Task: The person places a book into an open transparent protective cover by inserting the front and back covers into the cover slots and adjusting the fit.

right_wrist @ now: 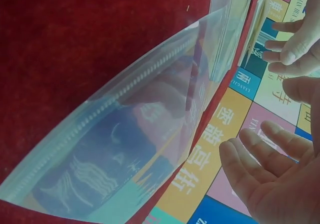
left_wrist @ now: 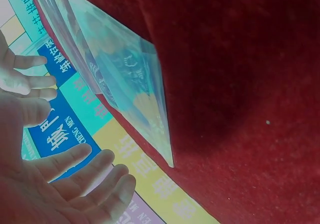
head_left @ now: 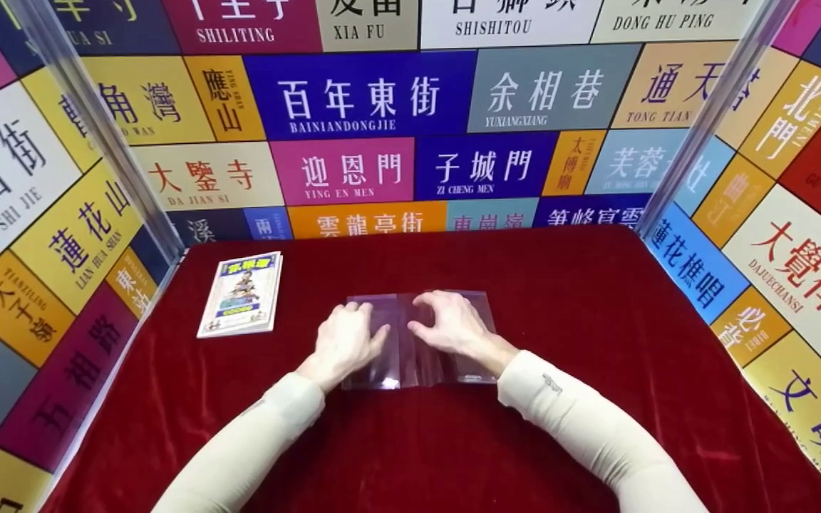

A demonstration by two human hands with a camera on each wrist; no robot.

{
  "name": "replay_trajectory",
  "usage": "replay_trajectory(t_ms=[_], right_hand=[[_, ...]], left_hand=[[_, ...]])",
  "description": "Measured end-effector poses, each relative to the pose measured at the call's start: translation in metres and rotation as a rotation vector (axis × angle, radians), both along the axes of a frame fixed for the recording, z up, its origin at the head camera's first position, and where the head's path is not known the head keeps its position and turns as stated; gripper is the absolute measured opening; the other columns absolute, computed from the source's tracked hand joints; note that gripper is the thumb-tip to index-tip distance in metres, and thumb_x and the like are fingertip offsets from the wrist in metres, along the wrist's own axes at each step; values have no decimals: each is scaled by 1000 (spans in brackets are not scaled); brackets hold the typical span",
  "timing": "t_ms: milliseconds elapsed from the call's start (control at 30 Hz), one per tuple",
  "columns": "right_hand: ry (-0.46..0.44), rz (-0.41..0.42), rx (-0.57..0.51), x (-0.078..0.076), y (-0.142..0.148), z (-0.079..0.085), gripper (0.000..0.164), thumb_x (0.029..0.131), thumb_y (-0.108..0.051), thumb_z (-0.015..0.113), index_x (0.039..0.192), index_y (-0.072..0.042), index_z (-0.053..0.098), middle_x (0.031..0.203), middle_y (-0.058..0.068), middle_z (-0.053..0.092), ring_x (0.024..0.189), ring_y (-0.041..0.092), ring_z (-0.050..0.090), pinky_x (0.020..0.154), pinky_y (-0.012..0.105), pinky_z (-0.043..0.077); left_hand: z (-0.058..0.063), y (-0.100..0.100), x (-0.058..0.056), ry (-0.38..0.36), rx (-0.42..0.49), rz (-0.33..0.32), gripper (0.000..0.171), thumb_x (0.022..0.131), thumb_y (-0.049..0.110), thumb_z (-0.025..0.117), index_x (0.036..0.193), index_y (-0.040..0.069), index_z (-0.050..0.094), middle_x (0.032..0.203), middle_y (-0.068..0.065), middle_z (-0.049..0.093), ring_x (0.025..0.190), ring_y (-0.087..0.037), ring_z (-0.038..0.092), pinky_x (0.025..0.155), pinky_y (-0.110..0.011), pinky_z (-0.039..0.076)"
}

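Signs with Chinese characters (head_left: 360, 96) line the walls around a red velvet cloth (head_left: 410, 449). At frame centre, a clear plastic cover (head_left: 417, 360) lies unfolded beneath the left hand (head_left: 345, 343) and right hand (head_left: 453, 328), fingers loosely bent, slightly spread; a booklet (head_left: 241, 296) lies left of centre.

Glare glints off the clear cover (head_left: 410, 356), while 2 wrist views look hazy.

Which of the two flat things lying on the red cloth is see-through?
The clear plastic cover beneath the left hand and right hand: the red cloth shows through it. The booklet, off to the left, is opaque, with a printed front.
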State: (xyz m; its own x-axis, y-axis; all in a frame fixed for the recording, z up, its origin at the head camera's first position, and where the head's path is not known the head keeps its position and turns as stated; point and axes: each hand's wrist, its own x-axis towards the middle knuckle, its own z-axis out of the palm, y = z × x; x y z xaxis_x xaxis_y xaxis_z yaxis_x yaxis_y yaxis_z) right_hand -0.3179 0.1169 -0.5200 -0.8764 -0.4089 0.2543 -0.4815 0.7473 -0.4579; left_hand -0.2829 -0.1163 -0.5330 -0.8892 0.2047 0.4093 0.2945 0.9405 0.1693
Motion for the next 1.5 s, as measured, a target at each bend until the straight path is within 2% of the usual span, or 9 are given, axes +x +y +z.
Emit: replay_trajectory(t_ms=[200, 433, 667, 867, 1033, 1267, 1500], right_hand=[[-41, -2, -43, -4, -7, 1, 43, 95, -33, 84, 130, -8, 79, 120, 13, 85, 113, 34, 79, 103, 52, 64], [-96, 10, -97, -8, -18, 2, 40, 96, -31, 83, 127, -6, 81, 119, 13, 86, 110, 32, 82, 101, 49, 66], [-142, 7, -124, -12, -31, 3, 38, 97, -31, 83, 126, -5, 81, 117, 12, 87, 105, 29, 83, 100, 46, 67], [-165, 11, -141, -16, -41, 8, 38, 97, -29, 84, 125, -4, 81, 116, 12, 87, 107, 29, 84, 101, 46, 67], [-157, 2, -116, -18, -47, 8, 37, 97, -31, 84, 125, -6, 82, 117, 11, 87, 109, 29, 83, 101, 45, 67], [-131, 3, -52, -20, -55, 9, 33, 95, -28, 87, 120, -9, 83, 114, 10, 88, 109, 28, 84, 100, 43, 68], [-135, 16, 15, -25, -65, 15, 36, 92, -26, 90, 123, -9, 83, 116, 9, 88, 111, 29, 83, 102, 45, 66]], left_hand=[[6, -5, -3, -33, 21, 12, 44, 100, 43, 77, 110, 1, 73, 108, -22, 79, 96, -44, 75, 74, -60, 68], [7, -11, -7, -87, 12, 38, 46, 102, 44, 75, 120, 2, 73, 116, -22, 80, 103, -43, 76, 81, -59, 69], [7, -18, -7, -86, 28, 52, 43, 102, 41, 76, 117, 1, 74, 110, -23, 81, 99, -44, 76, 78, -60, 69], [10, -23, -7, -76, 50, 62, 40, 101, 38, 76, 114, 1, 74, 106, -24, 81, 96, -46, 77, 77, -62, 68], [10, -27, -8, -88, 48, 70, 39, 101, 38, 76, 114, 1, 74, 106, -25, 81, 96, -46, 76, 78, -61, 68], [11, -33, -10, -142, 34, 90, 37, 102, 36, 75, 114, 1, 73, 104, -25, 81, 95, -46, 77, 79, -60, 68], [13, -38, -12, -124, 56, 92, 32, 98, 31, 77, 107, 1, 72, 97, -26, 80, 90, -50, 78, 74, -63, 67]])
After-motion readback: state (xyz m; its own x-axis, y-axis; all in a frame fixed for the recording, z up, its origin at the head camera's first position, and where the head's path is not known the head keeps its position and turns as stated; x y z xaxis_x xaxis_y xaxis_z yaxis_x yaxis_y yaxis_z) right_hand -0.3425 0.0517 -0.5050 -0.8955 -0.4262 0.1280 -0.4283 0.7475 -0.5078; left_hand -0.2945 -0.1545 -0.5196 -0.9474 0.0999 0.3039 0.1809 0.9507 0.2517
